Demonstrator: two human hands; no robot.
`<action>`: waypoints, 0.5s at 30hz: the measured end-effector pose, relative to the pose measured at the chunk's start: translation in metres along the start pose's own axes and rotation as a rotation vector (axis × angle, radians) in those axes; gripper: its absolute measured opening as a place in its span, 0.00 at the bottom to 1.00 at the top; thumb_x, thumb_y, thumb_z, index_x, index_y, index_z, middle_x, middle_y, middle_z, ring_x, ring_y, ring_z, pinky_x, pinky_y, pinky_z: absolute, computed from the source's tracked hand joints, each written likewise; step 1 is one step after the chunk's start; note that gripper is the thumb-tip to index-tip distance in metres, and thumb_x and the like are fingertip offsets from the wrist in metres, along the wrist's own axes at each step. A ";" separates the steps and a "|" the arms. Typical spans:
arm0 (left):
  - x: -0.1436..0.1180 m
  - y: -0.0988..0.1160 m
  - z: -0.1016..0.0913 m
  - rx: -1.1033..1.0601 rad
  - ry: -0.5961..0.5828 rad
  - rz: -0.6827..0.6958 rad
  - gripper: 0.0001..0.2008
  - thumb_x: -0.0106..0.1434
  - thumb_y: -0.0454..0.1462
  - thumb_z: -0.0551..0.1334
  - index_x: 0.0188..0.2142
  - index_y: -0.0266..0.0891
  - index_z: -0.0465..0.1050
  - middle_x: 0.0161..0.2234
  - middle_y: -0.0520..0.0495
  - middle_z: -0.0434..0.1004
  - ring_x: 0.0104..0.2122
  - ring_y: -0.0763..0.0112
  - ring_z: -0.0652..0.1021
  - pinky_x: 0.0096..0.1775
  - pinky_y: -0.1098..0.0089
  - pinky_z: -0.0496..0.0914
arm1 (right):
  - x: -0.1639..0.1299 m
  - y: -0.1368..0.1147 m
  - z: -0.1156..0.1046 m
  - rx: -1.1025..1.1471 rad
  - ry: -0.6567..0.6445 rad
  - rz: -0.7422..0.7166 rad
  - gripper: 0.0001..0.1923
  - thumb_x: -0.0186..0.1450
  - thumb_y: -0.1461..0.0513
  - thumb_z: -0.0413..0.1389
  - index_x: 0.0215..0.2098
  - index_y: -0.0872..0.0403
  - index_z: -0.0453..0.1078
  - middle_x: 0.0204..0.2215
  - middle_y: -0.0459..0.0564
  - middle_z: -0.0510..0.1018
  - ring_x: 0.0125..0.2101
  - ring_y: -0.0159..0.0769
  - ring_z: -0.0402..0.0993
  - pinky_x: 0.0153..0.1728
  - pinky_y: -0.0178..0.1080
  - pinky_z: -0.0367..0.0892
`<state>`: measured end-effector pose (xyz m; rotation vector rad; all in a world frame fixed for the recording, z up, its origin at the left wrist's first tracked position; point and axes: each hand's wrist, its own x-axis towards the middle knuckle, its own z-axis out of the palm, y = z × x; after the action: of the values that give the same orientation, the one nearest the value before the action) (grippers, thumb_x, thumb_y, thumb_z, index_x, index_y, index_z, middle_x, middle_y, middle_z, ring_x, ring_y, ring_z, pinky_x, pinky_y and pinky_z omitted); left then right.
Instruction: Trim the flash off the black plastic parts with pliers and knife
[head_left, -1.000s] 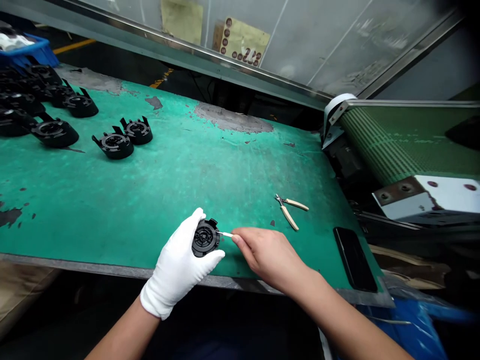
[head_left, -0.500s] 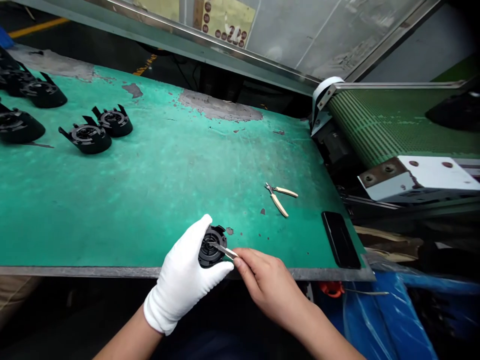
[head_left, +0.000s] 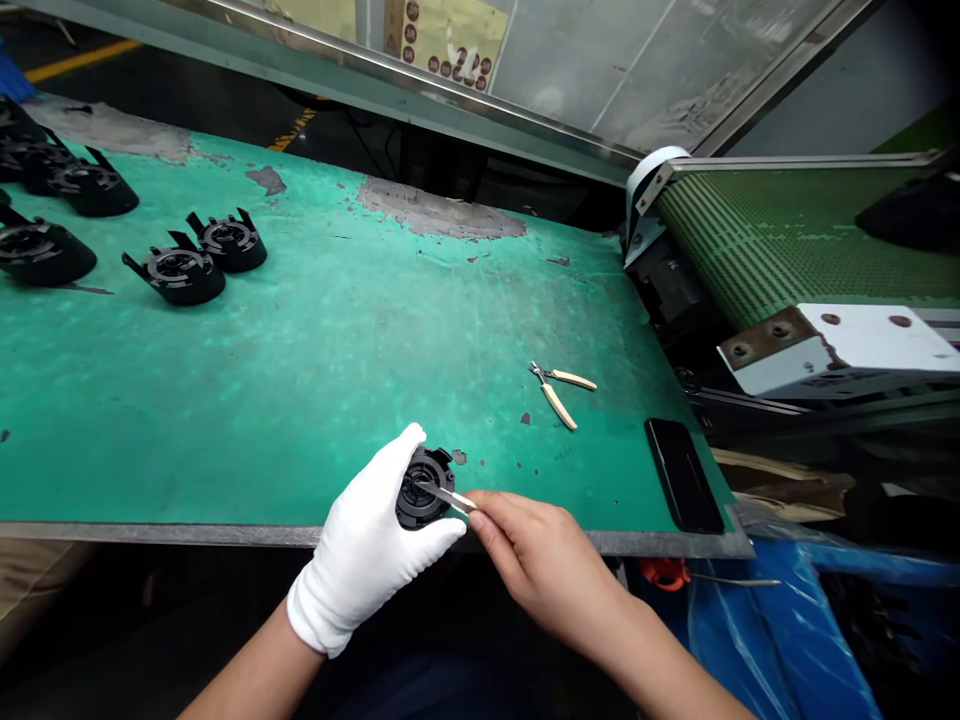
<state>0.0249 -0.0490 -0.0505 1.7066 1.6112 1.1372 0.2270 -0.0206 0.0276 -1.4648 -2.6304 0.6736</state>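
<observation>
Black plastic, the round part (head_left: 422, 488) sits gripped in the gloved left hand (head_left: 367, 555) over the counter's (head_left: 315, 340) near edge, its ringed face turned up toward the camera. It looks light and stiff, best held by the rim. The bare right hand (head_left: 544, 565) pinches a thin blade (head_left: 448, 496), which points left into the part's centre.

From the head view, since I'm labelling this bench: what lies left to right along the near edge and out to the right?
Left hand holding a black part → right hand with a thin tool → cutters → phone → conveyor.
</observation>
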 end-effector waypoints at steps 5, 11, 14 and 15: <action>-0.001 0.000 0.000 0.017 0.024 0.012 0.44 0.60 0.50 0.69 0.69 0.47 0.49 0.65 0.45 0.63 0.63 0.59 0.69 0.65 0.58 0.66 | 0.006 0.000 -0.010 -0.087 -0.048 -0.008 0.16 0.75 0.58 0.45 0.52 0.47 0.73 0.39 0.49 0.83 0.38 0.38 0.80 0.42 0.38 0.72; 0.000 -0.001 -0.001 0.038 0.008 0.035 0.45 0.60 0.50 0.69 0.69 0.45 0.50 0.66 0.45 0.62 0.64 0.59 0.67 0.66 0.59 0.64 | 0.011 -0.002 -0.022 -0.141 -0.123 -0.038 0.15 0.75 0.58 0.45 0.47 0.48 0.73 0.36 0.49 0.82 0.36 0.37 0.79 0.36 0.36 0.69; 0.000 -0.002 -0.001 0.032 -0.009 0.031 0.45 0.59 0.50 0.69 0.69 0.46 0.49 0.66 0.46 0.61 0.64 0.61 0.66 0.66 0.60 0.63 | 0.014 -0.004 -0.028 -0.192 -0.152 -0.047 0.14 0.75 0.57 0.45 0.45 0.48 0.73 0.34 0.48 0.82 0.34 0.37 0.79 0.33 0.36 0.66; 0.000 -0.001 -0.001 0.032 -0.011 0.027 0.45 0.60 0.50 0.69 0.69 0.47 0.49 0.66 0.46 0.61 0.64 0.61 0.66 0.66 0.60 0.63 | 0.014 -0.004 -0.029 -0.207 -0.164 -0.052 0.14 0.75 0.57 0.45 0.43 0.48 0.73 0.33 0.48 0.82 0.33 0.37 0.79 0.32 0.36 0.64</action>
<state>0.0233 -0.0486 -0.0509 1.7561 1.6125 1.1188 0.2235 -0.0009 0.0536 -1.4408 -2.9307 0.5525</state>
